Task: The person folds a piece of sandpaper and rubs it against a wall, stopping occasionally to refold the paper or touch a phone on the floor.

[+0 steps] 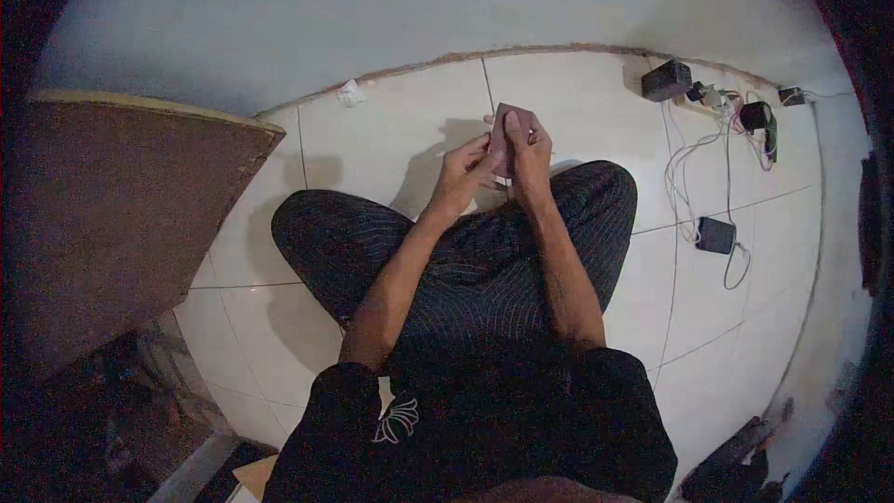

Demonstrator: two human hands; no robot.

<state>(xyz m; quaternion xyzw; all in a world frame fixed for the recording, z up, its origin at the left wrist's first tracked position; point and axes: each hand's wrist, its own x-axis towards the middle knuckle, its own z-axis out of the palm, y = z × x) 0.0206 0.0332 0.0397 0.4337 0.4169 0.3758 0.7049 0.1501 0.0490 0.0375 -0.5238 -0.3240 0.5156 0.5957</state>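
Observation:
A small, flat, reddish-brown rectangular object [499, 142] is held up above the crossed legs. My right hand [532, 151] grips its right side, with the thumb lying over its face. At its lower left edge is my left hand [468, 170], its fingers partly spread and touching the object. What the object is cannot be made out.
White floor tiles [372, 140] surround the legs. A brown board [140, 214] stands at the left. At the right lie a black box [666, 81], plugs, tangled cables and a black device [716, 235]. Crumpled white paper [350, 93] lies near the wall.

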